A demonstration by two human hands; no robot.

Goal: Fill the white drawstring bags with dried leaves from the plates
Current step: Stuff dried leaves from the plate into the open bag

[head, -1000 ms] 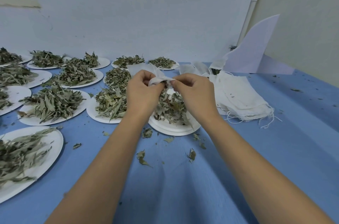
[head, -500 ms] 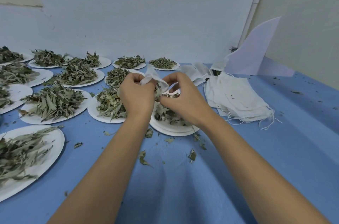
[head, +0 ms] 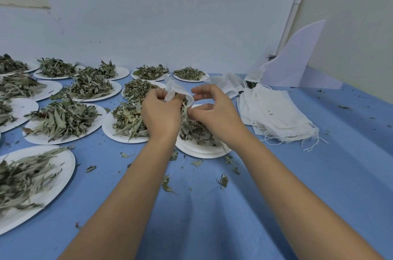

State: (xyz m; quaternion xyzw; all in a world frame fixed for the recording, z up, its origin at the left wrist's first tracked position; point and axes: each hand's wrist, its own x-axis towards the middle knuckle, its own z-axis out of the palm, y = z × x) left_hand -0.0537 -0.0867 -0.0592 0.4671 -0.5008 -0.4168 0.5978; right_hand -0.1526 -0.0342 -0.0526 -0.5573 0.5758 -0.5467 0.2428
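Gripped in the curled left hand (head: 161,115), just above the stack of plates (head: 202,152): one white bag (head: 173,91). Beside the bag, over the leaves (head: 195,132) heaped on the stack, the right hand (head: 217,117), thumb and forefinger arched apart; unclear whether pinching anything. Right of the stack: a pile of empty bags (head: 276,115).

Right hand (head: 214,110) left bag (head: 174,91), now pinches leaves (head: 184,114).

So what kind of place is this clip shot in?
Probably a makeshift herb-packing workbench: many round white paper plates heaped with dried grey-green leaves, a stack of white cloth drawstring bags, all on a blue-covered table against a bare wall.
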